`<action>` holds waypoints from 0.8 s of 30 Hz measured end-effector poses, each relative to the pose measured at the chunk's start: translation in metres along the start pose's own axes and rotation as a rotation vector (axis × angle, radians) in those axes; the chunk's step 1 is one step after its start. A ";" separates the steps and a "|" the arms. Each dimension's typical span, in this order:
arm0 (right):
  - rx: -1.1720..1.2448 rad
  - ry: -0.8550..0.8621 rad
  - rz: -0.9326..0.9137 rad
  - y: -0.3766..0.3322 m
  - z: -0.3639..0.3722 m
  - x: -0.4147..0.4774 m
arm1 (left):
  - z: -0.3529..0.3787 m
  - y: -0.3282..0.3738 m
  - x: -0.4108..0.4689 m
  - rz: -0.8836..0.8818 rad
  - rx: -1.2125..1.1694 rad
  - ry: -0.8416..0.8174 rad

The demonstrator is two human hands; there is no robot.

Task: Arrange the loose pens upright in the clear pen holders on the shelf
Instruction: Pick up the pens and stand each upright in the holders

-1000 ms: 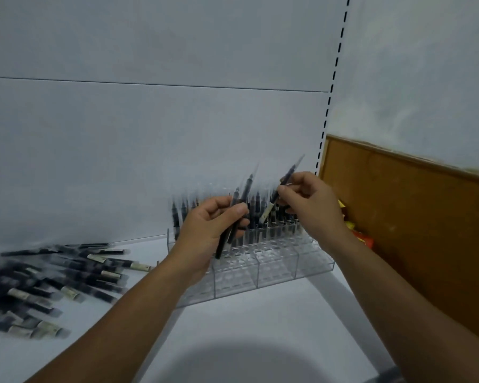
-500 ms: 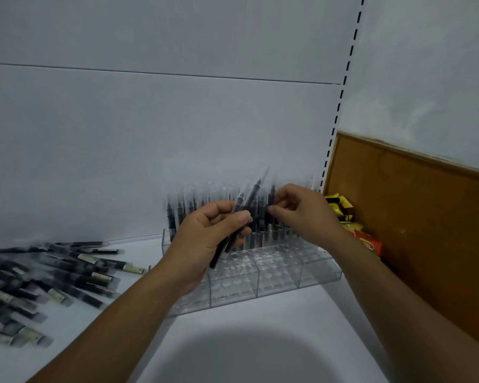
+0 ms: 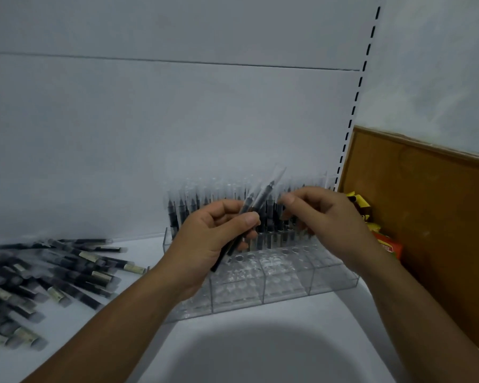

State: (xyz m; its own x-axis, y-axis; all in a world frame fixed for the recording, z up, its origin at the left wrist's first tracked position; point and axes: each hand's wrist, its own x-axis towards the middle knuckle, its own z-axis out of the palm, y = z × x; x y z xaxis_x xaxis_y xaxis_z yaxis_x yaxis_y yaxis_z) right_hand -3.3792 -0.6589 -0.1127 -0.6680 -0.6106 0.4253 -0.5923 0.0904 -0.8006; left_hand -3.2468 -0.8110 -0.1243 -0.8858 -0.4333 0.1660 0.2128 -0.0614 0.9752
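A clear pen holder [image 3: 285, 280] with rows of round holes stands on the white shelf against the back panel. Several black pens [image 3: 181, 214] stand upright in its back rows; the front rows are empty. My left hand [image 3: 210, 239] grips two black pens [image 3: 260, 199] with clear caps, tilted up to the right in front of the holder. Just right of those pens, my right hand [image 3: 324, 217] hovers over the standing pens with thumb and forefinger apart and nothing in it. A pile of loose pens [image 3: 56, 275] lies on the shelf at the left.
A brown board [image 3: 426, 222] closes the shelf on the right, with yellow and orange snack packets [image 3: 385, 244] wedged beside the holder. A slotted shelf upright [image 3: 356, 106] runs up the back corner. White shelf surface [image 3: 260, 349] lies in front of the holder.
My right hand held a pen a second ago, brought it down into the back rows of the holder, let go, and now moves left toward the pens in my left hand.
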 end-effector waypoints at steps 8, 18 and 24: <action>0.292 -0.056 -0.004 -0.014 0.023 -0.006 | 0.001 0.001 0.002 0.036 0.088 -0.021; 0.325 0.464 -0.034 -0.003 -0.015 0.006 | 0.001 0.001 0.000 0.021 0.052 0.001; -0.062 0.402 -0.071 0.018 -0.012 0.012 | 0.000 0.002 0.000 0.003 0.063 -0.029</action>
State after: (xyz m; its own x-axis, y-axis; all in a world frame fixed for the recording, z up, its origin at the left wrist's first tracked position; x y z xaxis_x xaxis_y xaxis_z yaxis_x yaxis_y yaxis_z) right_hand -3.4028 -0.6552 -0.1169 -0.7400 -0.2624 0.6194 -0.6611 0.1141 -0.7415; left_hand -3.2467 -0.8114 -0.1222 -0.8969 -0.4071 0.1727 0.1903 -0.0028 0.9817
